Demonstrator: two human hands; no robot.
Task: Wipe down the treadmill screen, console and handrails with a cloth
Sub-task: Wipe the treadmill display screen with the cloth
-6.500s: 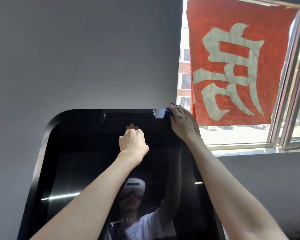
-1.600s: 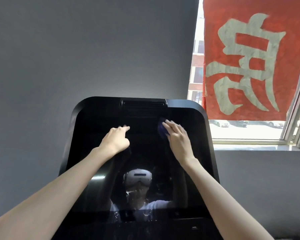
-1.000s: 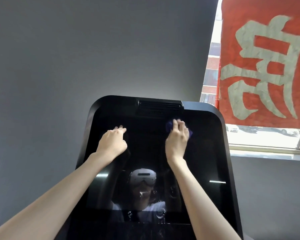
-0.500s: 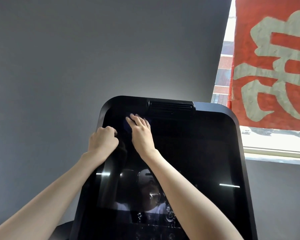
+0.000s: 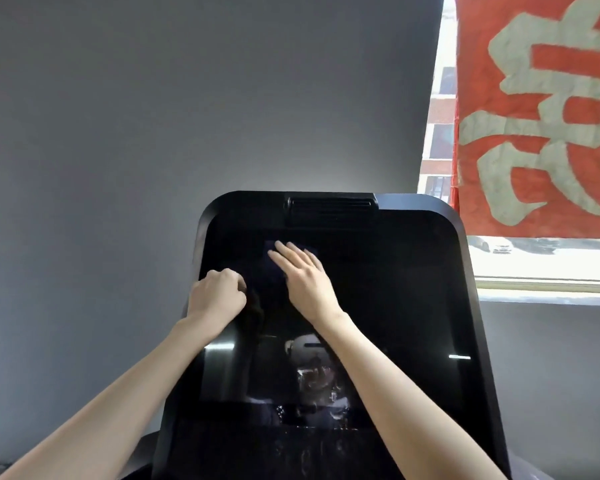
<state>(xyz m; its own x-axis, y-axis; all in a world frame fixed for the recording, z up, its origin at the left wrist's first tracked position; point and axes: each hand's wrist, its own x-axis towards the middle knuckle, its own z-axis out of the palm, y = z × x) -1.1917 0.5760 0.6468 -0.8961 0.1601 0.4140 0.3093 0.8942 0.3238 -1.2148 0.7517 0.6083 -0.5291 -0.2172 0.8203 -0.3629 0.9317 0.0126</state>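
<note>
While the cloth [image 5: 270, 252] is pressed flat on the upper screen [image 5: 378, 306] by the open right hand [image 5: 303, 277], the left hand [image 5: 217, 296] rests fisted, seemingly empty; lower glass probably calls for further passes.

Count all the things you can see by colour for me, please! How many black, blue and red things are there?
Black: 1, the treadmill screen
Blue: 1, the cloth under the right hand
Red: 1, the paper sign on the window
Total: 3
</note>
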